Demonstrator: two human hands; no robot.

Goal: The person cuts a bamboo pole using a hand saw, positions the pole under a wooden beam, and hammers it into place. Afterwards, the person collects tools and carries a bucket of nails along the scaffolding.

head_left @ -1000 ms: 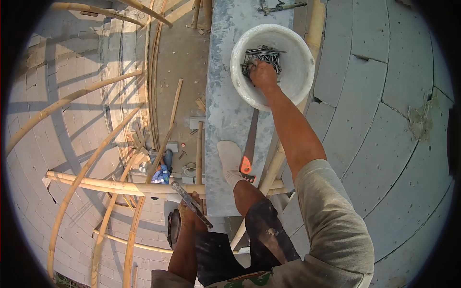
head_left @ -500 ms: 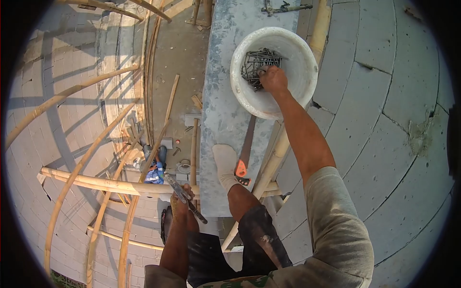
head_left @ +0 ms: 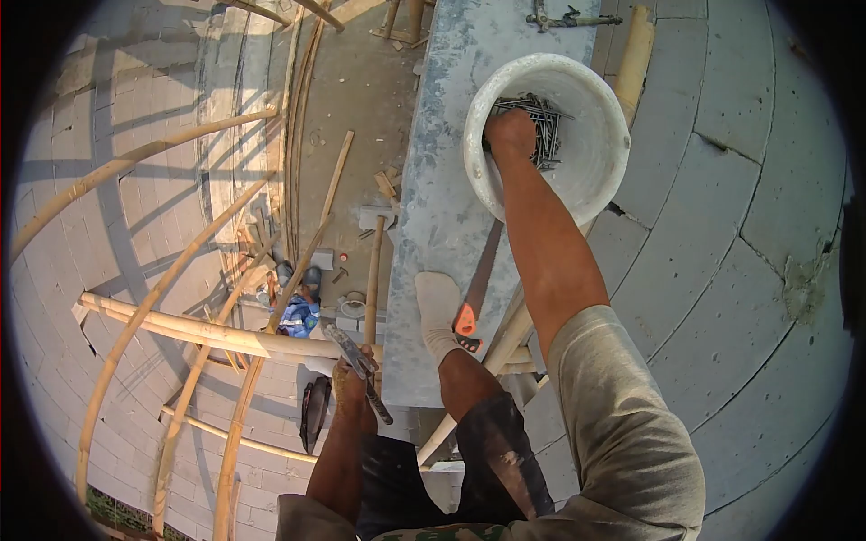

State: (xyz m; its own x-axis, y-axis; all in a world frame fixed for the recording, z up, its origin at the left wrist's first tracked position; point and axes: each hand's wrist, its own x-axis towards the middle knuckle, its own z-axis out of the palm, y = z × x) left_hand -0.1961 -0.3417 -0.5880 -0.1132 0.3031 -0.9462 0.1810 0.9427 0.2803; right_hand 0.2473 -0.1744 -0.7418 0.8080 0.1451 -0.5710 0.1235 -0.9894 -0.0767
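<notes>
My right hand [head_left: 512,133] reaches into a white bucket [head_left: 606,171] and rests at the left side of a pile of long metal nails [head_left: 545,126]. Its fingers point down and are hidden by the back of the hand, so their grip does not show. Lower left, my left hand [head_left: 350,383] is closed around a hammer [head_left: 377,404] with a worn grey head and dark handle, held slantwise beside the plank. A handsaw [head_left: 480,287] with an orange and black handle lies on the plank between the bucket and my socked foot [head_left: 438,311].
The bucket stands on a grey, stained plank [head_left: 424,207]. Another metal tool [head_left: 573,20] lies at its far end. A block wall [head_left: 713,261] rises on the right. Bamboo poles [head_left: 203,335] cross at left, high above the floor. Below, a person in blue [head_left: 298,316] is partly visible.
My right hand has shifted to the left side of the nail pile inside the bucket. The view has moved slightly left; my left hand still holds the hammer.
</notes>
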